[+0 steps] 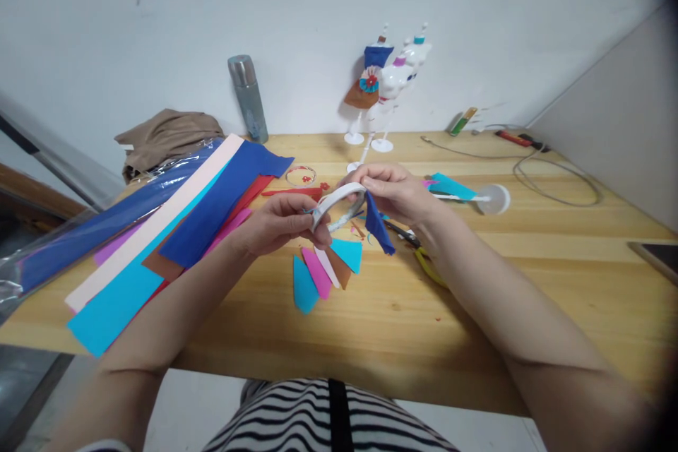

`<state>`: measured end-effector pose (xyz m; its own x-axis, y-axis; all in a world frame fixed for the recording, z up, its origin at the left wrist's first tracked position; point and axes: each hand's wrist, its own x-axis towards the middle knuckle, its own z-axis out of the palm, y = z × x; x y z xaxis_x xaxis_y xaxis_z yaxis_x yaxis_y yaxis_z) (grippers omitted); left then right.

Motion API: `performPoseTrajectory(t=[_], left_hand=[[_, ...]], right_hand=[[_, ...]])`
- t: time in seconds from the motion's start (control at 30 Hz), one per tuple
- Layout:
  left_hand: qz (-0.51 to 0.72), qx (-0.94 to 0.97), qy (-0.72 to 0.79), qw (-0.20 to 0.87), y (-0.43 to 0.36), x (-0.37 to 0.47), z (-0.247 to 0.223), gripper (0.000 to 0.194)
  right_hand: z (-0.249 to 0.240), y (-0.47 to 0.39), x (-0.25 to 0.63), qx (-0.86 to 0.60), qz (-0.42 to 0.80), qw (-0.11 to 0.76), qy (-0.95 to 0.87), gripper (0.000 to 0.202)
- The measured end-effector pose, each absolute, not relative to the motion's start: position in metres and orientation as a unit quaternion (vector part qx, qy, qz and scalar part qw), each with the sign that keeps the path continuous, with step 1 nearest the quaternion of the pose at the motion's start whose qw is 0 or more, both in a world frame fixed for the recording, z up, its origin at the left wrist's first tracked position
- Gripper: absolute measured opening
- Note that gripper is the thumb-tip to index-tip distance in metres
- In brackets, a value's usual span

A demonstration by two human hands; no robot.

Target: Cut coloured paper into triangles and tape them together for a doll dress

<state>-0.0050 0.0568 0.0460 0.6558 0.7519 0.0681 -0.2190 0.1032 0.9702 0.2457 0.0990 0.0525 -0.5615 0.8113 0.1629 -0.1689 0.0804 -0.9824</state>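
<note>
Between my hands is a white roll of tape (342,193), tilted on its edge above the table. My left hand (280,224) is closed around its left side. At its right rim my right hand (395,192) pinches with thumb and fingers, and a dark blue crepe paper piece (378,227) hangs beneath those fingers. Below, on the wood, lies a fan of cut paper pieces (316,272) in turquoise, pink, pale pink and brown. Scissors (428,267) with a yellow handle rest under my right forearm, partly hidden by it.
Long coloured paper strips (198,215) spread across the left of the table (339,339). A grey thermos (248,99), brown cloth (169,138) and white stands with decorated figures (395,78) stand along the wall. A cable (551,191) loops at the right, near a white-based stick (494,199).
</note>
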Motion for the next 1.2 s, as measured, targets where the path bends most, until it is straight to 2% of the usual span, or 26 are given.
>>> performPoseTrajectory(t=[0.1,0.2,0.27,0.47,0.6,0.67,0.77,0.9,0.97,1.1,1.2], left_hand=[[0.355,0.567,0.268,0.694,0.058,-0.001,0.051,0.035],[0.369,0.578,0.311,0.658,0.06,0.004,0.056,0.033],[0.382,0.591,0.338,0.625,0.061,0.008,0.057,0.03],[0.41,0.626,0.385,0.54,0.061,0.024,0.053,0.016],[0.423,0.655,0.401,0.48,0.06,0.03,0.053,0.008],[0.428,0.649,0.41,0.476,0.059,0.03,0.054,0.008],[0.437,0.612,0.421,0.507,0.06,0.027,0.055,0.009],[0.445,0.567,0.437,0.538,0.062,0.023,0.054,0.009],[0.445,0.568,0.436,0.538,0.062,0.023,0.053,0.009],[0.437,0.613,0.419,0.508,0.059,0.026,0.053,0.009],[0.417,0.671,0.407,0.458,0.055,0.028,0.052,0.013]], right_hand=[[0.049,0.103,0.244,-0.325,0.545,0.449,-0.629,0.024],[0.051,0.102,0.243,-0.388,0.377,0.523,-0.659,0.011],[0.056,0.095,0.243,-0.391,0.271,0.544,-0.691,0.008],[0.069,0.069,0.238,-0.286,0.109,0.453,-0.837,0.004],[0.063,0.067,0.229,-0.228,-0.002,0.416,-0.88,0.016],[0.064,0.067,0.228,-0.195,-0.017,0.421,-0.886,0.025],[0.073,0.067,0.236,-0.171,0.022,0.431,-0.886,0.024],[0.088,0.067,0.254,-0.201,0.114,0.385,-0.894,0.03],[0.088,0.067,0.257,-0.219,0.123,0.388,-0.887,0.03],[0.076,0.068,0.245,-0.215,0.046,0.418,-0.881,0.012],[0.067,0.068,0.234,-0.215,-0.008,0.389,-0.896,0.027]])
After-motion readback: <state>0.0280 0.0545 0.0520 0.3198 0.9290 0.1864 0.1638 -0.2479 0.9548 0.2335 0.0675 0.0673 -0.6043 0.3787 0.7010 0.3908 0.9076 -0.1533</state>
